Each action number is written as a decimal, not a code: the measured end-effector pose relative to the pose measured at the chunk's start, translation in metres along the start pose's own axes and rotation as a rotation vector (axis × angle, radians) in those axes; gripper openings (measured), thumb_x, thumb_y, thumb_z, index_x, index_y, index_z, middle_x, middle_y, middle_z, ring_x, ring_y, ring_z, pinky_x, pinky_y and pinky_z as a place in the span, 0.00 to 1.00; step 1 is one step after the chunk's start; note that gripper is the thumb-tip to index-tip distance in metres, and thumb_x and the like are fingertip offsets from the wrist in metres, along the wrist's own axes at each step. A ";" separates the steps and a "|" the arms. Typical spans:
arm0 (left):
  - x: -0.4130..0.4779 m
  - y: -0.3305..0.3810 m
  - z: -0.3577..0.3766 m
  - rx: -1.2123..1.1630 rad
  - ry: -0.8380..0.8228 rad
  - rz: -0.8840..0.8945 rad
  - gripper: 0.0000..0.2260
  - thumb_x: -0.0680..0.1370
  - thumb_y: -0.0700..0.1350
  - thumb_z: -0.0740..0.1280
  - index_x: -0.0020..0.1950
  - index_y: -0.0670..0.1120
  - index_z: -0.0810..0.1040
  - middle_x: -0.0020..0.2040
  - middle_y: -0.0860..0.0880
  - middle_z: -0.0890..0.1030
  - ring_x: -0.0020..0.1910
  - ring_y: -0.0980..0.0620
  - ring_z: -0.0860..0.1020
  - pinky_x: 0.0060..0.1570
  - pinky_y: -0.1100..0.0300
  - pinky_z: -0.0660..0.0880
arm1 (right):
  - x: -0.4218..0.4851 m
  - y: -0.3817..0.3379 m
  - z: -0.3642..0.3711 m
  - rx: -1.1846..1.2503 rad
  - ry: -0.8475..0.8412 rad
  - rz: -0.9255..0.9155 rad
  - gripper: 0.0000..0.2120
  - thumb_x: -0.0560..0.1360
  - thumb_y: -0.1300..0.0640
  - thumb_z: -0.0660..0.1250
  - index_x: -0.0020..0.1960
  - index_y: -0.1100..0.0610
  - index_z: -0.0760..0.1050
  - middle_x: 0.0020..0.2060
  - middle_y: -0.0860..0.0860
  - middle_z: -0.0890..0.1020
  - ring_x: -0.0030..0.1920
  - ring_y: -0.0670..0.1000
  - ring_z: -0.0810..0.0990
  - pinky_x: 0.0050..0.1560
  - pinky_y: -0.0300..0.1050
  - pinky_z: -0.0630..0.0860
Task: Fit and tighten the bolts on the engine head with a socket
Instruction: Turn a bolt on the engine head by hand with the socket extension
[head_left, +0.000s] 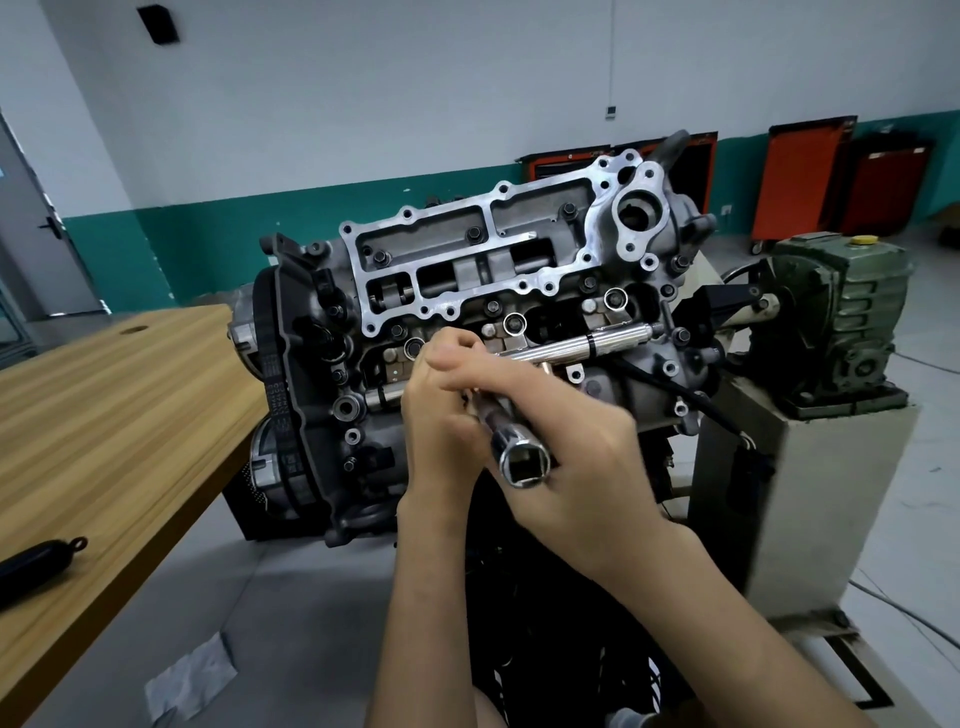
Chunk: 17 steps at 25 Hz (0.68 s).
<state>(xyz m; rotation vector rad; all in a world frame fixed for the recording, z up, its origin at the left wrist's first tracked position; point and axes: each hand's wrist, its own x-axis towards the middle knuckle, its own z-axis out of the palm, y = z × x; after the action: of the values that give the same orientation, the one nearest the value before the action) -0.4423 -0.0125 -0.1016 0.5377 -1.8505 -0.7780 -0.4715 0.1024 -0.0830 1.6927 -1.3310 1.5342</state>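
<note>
The engine head (467, 270) sits tilted on a stand in the middle of the head view, with several dark bolts (381, 256) seated in its bright cover plate. My right hand (576, 457) grips a chrome socket extension (522, 460) whose square drive end faces me. My left hand (441, 395) pinches the far part of the same tool just in front of the head's lower edge. A chrome ratchet handle (597, 343) lies across the head behind my fingers. The tool's tip is hidden by my hands.
A wooden table (104, 415) stands on the left with a black handle-like object (36, 566) near its front edge. A green gearbox (852, 312) on a concrete block (810, 499) is on the right. Red tool cabinets (810, 176) line the back wall.
</note>
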 end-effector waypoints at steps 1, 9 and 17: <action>0.001 0.001 0.000 0.004 0.020 -0.082 0.10 0.80 0.39 0.62 0.40 0.49 0.72 0.36 0.53 0.72 0.40 0.71 0.74 0.50 0.69 0.73 | 0.000 -0.001 0.001 0.018 -0.053 -0.017 0.16 0.70 0.78 0.67 0.57 0.68 0.78 0.57 0.58 0.81 0.60 0.49 0.79 0.63 0.38 0.72; 0.027 0.041 -0.002 0.008 -0.106 -0.129 0.15 0.81 0.31 0.48 0.46 0.33 0.74 0.57 0.30 0.71 0.55 0.45 0.68 0.60 0.64 0.64 | 0.001 0.001 -0.001 -0.024 0.060 0.001 0.14 0.69 0.75 0.72 0.53 0.66 0.80 0.52 0.55 0.84 0.54 0.46 0.81 0.58 0.34 0.74; 0.014 0.021 -0.001 -0.023 -0.024 0.004 0.04 0.78 0.33 0.61 0.47 0.36 0.76 0.43 0.45 0.77 0.46 0.52 0.73 0.51 0.54 0.69 | 0.000 0.002 -0.001 -0.030 0.124 0.038 0.16 0.64 0.75 0.76 0.50 0.65 0.82 0.42 0.55 0.85 0.41 0.45 0.82 0.47 0.31 0.76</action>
<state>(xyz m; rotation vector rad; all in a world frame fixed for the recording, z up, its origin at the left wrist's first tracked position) -0.4474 -0.0078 -0.0770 0.5123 -1.8616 -0.8053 -0.4736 0.1029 -0.0829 1.5364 -1.3229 1.6048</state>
